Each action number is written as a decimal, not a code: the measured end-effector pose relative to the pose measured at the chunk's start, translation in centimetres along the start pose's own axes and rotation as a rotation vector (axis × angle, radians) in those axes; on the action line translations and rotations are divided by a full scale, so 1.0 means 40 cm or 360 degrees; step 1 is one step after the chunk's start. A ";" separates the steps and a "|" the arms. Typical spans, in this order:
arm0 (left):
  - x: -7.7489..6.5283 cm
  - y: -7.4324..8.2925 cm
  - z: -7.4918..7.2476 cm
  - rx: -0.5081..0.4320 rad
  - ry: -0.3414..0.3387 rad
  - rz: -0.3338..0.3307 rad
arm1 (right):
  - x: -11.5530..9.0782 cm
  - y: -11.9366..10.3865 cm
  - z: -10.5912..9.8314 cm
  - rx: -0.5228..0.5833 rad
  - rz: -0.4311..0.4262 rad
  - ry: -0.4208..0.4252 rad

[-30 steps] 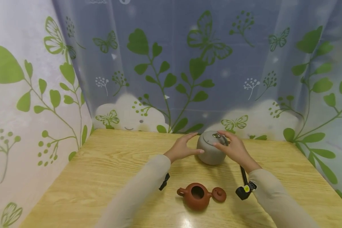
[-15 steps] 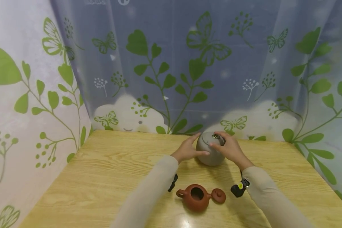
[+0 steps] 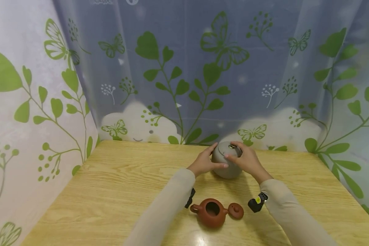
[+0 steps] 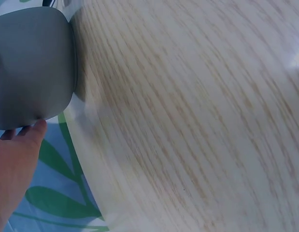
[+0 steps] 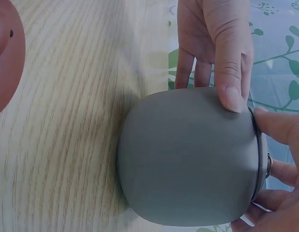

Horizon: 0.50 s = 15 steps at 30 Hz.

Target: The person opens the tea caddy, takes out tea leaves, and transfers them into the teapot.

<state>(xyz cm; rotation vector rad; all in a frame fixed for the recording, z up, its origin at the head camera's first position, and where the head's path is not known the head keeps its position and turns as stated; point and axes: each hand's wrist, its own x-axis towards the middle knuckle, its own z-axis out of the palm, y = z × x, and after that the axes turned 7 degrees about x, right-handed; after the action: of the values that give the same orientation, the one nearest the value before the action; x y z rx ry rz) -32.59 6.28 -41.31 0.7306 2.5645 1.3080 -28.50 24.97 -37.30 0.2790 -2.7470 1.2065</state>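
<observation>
While the grey jar [image 3: 227, 173] stands upright on the table [image 3: 126, 171], close to its far edge and right of the middle, it is held from both sides. The left hand [image 3: 204, 162] is curved round the body: its thumb presses on the near face, and the fingers lie along the left side towards the back. Such a hold, I think, serves to steady the round wall, where I see no handle. The right hand [image 3: 248, 160] pinches the rim of the jar lid [image 3: 226, 148] between thumb and bent fingers, across the small knob [image 3: 232, 147] (it seems to carry a ring), probably because the rim offers a wider hold. The lid sits on the jar. Well apart from the far edge, the reddish teapot [image 3: 213, 221] stands open, with its handle towards the left edge. The teapot lid [image 3: 235, 212] lies just beside the spout, perhaps for easy reach; whether they touch, I cannot tell.
</observation>
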 end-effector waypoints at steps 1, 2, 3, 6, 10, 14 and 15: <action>-0.001 0.001 0.001 -0.0003 0.0001 -0.0002 | 0.000 0.001 0.000 0.0001 -0.0003 -0.0001; -0.002 0.001 0.001 -0.0006 0.0003 -0.0004 | -0.001 0.001 0.000 0.0000 -0.0005 -0.0004; -0.003 0.002 0.002 -0.0006 0.0004 -0.0003 | -0.001 0.002 0.000 -0.0004 -0.0007 -0.0007; -0.002 0.004 0.005 -0.0019 0.0011 0.0001 | -0.002 0.002 -0.002 0.0005 0.0004 -0.0015; 0.000 0.004 0.011 -0.0084 0.0017 -0.0009 | -0.002 0.002 -0.003 0.0017 0.0021 -0.0019; 0.002 0.001 0.015 -0.0116 0.0025 -0.0021 | -0.001 0.004 0.001 0.0028 0.0018 -0.0015; 0.003 0.000 0.015 -0.0111 0.0028 -0.0021 | 0.000 0.006 0.002 0.0030 0.0015 -0.0012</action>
<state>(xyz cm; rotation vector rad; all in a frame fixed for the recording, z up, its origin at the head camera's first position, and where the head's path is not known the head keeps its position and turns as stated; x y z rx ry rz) -32.47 6.76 -41.69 0.6917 2.5184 1.3980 -28.53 25.05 -37.52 0.2732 -2.7476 1.2369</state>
